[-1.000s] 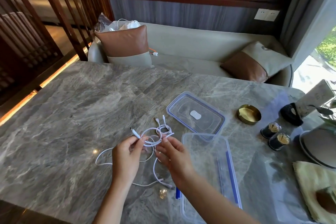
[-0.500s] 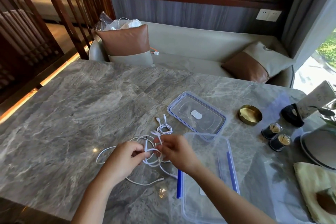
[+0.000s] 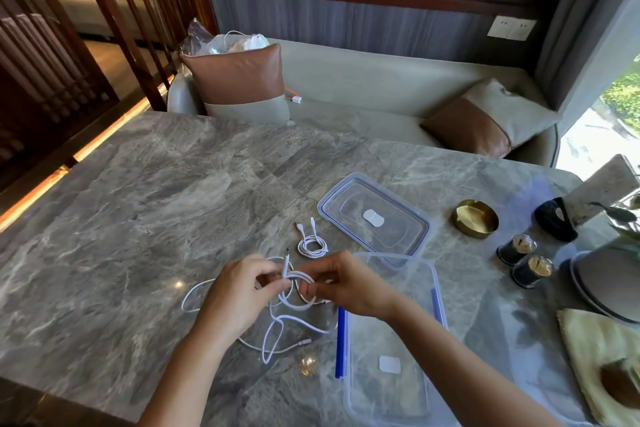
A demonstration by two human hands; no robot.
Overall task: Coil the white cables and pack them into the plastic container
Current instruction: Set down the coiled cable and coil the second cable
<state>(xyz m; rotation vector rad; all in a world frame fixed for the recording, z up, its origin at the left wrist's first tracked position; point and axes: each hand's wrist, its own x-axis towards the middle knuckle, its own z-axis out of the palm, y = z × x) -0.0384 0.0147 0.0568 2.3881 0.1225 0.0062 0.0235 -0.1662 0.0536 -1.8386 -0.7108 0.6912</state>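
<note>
Reaching in from near edge, both forearms converge over desk [image 3: 138,218]. Empty plastic container [image 3: 381,340] at right. Left hand [image 3: 242,291] pinches white cable [image 3: 277,333] below upright plug; right hand [image 3: 343,284] curls round its small loop. Beyond: coiled cable [image 3: 312,248], then lid [image 3: 398,236].

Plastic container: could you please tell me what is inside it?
The plastic container looks empty: only a small white patch shows on its clear base. The right forearm covers its near right corner.
</note>
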